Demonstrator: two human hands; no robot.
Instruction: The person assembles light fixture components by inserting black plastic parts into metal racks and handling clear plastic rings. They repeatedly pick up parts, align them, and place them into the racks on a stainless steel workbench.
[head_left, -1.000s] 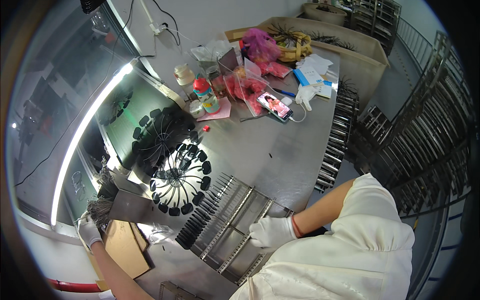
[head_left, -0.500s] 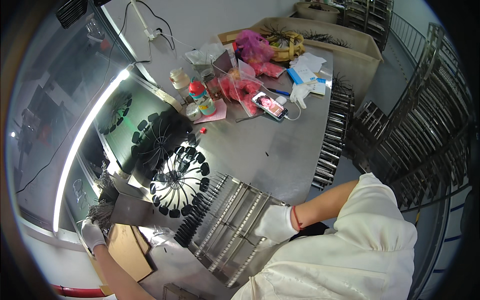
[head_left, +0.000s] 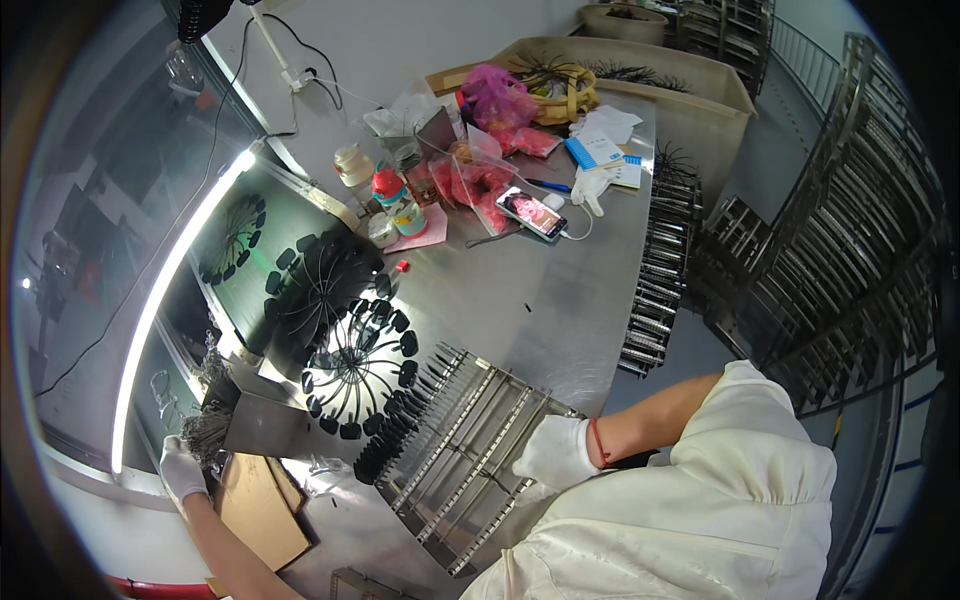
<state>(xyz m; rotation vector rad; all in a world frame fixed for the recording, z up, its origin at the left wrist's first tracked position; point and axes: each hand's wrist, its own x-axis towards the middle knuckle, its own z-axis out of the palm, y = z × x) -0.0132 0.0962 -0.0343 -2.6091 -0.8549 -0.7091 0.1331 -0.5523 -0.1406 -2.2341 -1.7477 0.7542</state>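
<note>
My left hand (head_left: 182,470) is in a white glove at the lower left, against a bundle of thin grey metal wires (head_left: 207,428) beside a metal box (head_left: 262,424). Its fingers look closed, but what is in them is too small to make out. My right hand (head_left: 556,452), also gloved, is closed on the right side of a slatted metal rack (head_left: 470,440) that lies tilted on the table. A row of small black pieces on thin stems (head_left: 386,434) sticks out along the rack's left edge. Several fingers of the right hand are hidden.
A ring of black pads on curved stems (head_left: 354,368) lies under the bright tube lamp (head_left: 180,290). Brown cardboard (head_left: 258,515) lies near my left forearm. A phone (head_left: 532,213), a bottle (head_left: 398,200) and pink bags (head_left: 470,185) stand farther back. Metal racks (head_left: 820,240) fill the right.
The view has shifted slightly. My left hand stays by the wire bundle, its fingers a little higher against it. My right hand keeps its place on the rack.
</note>
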